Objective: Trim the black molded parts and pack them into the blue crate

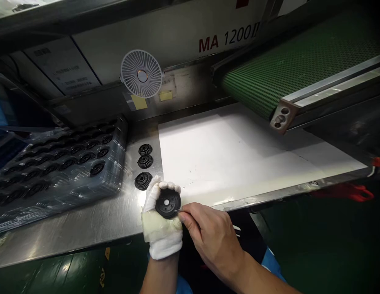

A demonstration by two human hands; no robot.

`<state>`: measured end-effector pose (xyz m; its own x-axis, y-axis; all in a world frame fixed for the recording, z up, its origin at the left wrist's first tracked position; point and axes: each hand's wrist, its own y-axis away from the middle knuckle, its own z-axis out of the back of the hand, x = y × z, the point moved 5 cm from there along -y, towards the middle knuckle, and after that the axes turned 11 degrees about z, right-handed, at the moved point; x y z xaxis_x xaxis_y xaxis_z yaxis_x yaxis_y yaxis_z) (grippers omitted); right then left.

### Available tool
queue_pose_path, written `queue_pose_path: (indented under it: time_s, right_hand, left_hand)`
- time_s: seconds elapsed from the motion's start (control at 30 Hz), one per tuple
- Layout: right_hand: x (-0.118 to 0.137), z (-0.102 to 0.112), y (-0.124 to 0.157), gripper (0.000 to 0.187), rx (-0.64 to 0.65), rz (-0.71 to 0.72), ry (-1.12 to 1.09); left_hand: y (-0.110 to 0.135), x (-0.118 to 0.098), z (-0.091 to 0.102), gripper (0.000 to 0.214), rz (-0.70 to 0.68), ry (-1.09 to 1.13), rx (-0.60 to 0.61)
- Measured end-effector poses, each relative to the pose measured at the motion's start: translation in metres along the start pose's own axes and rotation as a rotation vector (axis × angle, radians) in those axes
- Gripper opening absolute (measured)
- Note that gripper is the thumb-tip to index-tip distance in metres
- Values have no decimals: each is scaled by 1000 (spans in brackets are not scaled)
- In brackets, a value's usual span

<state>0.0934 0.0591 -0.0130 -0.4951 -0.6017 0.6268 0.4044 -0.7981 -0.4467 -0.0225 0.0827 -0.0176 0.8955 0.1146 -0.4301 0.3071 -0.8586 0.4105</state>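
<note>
- We hold a black disc [168, 209] in our left hand [161, 222], which wears a white glove with a yellowish palm; its fingers are curled round the rim, clamped on the disc.
- In our right hand [213, 230], bare, thumb and forefinger are pinched together on a thin tool [178, 210], only a sliver of which shows.
- The tool's tip lies at the disc's near right edge; we cannot tell whether it presses on the surface.
- We see the gripped disc face up to us, a pale spot at its centre, near the front edge of the metal table [86, 220].
- Beyond the grip and slightly left, three loose black discs [145, 161] lie in a rough row on the metal; the closest is just beside the gloved thumb.
- Farther left of the grip, we have stacked clear trays [112, 171] with rows of similar discs in them.
- To the right of the grip and beyond it spreads a white sheet [214, 151].
- Past the sheet, well apart from our hands on the right, a green conveyor belt [300, 69] slopes.
- Straight beyond the grip, at the back, we see a round fan [142, 76].
</note>
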Motion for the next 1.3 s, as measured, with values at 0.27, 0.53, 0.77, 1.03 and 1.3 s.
queue_pose_path:
  time_s: [0.27, 0.53, 0.77, 1.03, 1.3]
  right_hand:
    - [-6, 5, -1, 22, -7, 6, -33]
    - [-6, 2, 2, 21, -29, -37, -8]
    - [3, -8, 4, 18, -13, -46, -88]
    - [-4, -2, 2, 19, -37, -52, -68]
    - [-1, -7, 3, 20, -47, -36, -33]
  left_hand:
    - [2, 2, 1, 45, 388, -54, 149]
    - [-4, -1, 0, 17, 191, 30, 54]
    - [-5, -2, 3, 16, 71, 14, -25]
    - [-2, -2, 8, 35, 268, -78, 106]
    - [-4, -4, 5, 16, 15, -19, 25]
